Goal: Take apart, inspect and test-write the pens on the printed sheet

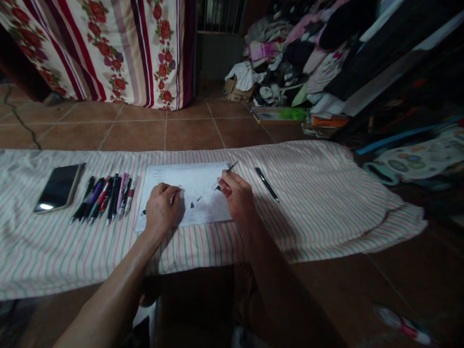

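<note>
My right hand (237,195) is closed on a thin pen (232,166), whose dark tip sticks out past the fingers. A pale, clear-looking piece and a black bit also show at these fingertips. Over the left part of a white notebook sheet (206,176), my left hand (162,209) has its thumb and forefinger pinched together; what they hold, if anything, is too small to make out. Small dark pen parts (192,205) lie on the sheet between both hands. Another dark bit (144,212) sits beside the left hand.
Several pens (105,198) lie in a row left of the notebook, with a phone (60,187) beyond them. One black pen (267,184) rests to the right. Striped cloth (319,193) covers the low surface. Behind are a floral curtain (126,48) and piled clothes (290,53).
</note>
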Available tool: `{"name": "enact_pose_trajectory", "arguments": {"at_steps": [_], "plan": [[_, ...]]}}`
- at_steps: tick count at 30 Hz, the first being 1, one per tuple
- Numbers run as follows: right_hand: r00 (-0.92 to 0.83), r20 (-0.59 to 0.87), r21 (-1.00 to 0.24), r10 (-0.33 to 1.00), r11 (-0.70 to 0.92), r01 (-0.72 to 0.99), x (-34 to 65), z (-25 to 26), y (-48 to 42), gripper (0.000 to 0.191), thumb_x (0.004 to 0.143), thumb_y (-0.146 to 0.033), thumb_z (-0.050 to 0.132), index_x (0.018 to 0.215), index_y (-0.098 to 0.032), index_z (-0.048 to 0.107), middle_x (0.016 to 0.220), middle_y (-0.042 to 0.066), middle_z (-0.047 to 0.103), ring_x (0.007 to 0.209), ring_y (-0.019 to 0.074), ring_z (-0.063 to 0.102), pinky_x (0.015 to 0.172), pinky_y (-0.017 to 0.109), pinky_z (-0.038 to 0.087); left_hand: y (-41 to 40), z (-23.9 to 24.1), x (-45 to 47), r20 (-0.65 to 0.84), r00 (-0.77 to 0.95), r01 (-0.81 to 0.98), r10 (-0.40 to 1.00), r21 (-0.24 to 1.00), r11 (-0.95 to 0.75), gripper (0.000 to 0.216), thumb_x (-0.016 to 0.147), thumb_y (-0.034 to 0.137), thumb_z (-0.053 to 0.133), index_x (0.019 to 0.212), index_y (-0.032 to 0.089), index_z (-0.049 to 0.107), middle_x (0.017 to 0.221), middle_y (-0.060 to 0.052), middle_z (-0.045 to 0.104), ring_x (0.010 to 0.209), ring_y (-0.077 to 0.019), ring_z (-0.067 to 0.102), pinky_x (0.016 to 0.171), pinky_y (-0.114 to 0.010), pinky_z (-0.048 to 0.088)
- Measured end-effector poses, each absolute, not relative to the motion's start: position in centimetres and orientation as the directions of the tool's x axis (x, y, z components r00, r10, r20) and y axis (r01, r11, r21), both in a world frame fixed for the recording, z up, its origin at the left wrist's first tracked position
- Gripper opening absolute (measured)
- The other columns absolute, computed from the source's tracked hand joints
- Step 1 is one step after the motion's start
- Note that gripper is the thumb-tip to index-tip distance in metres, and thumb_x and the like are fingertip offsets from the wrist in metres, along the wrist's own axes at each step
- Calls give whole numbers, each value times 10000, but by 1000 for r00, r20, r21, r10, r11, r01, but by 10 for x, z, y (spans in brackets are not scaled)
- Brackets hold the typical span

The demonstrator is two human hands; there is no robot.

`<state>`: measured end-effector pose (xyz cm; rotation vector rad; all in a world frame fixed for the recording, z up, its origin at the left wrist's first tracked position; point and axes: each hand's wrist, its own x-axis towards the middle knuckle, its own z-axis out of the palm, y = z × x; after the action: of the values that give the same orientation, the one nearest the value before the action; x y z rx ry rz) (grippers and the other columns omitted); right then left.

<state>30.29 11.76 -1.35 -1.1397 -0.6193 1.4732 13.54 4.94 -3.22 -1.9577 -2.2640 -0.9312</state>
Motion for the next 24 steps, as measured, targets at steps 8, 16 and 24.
{"name": "enact_pose_trajectory", "arguments": {"at_steps": [8, 16, 24], "plan": [[71, -303, -883, 950, -252, -397, 300, -11, 114, 255, 574, -256, 695, 813, -175, 657, 777, 1, 639, 718, 95, 590, 574, 184, 410, 45, -38, 104, 455, -224, 956, 862, 277, 102, 246, 795, 288, 497, 897, 168, 686, 936, -97, 594, 905, -252, 519, 803, -375, 422], [51, -300, -886, 953, -258, -384, 289, -14, 113, 285, 550, -274, 706, 816, -183, 657, 781, -1, 642, 712, 94, 590, 574, 185, 404, 48, -43, 105, 388, -117, 974, 914, 224, 29, 205, 762, 226, 520, 884, 189, 680, 951, -99, 627, 899, -278, 491, 774, -397, 420], [53, -280, -899, 958, -243, -363, 292, -13, 115, 292, 555, -291, 706, 823, -188, 656, 805, 6, 641, 729, 107, 591, 553, 183, 406, 41, -30, 102, 404, -261, 878, 877, 478, 41, 261, 830, 251, 410, 950, 134, 610, 892, -112, 618, 875, -250, 521, 814, -402, 408]]}}
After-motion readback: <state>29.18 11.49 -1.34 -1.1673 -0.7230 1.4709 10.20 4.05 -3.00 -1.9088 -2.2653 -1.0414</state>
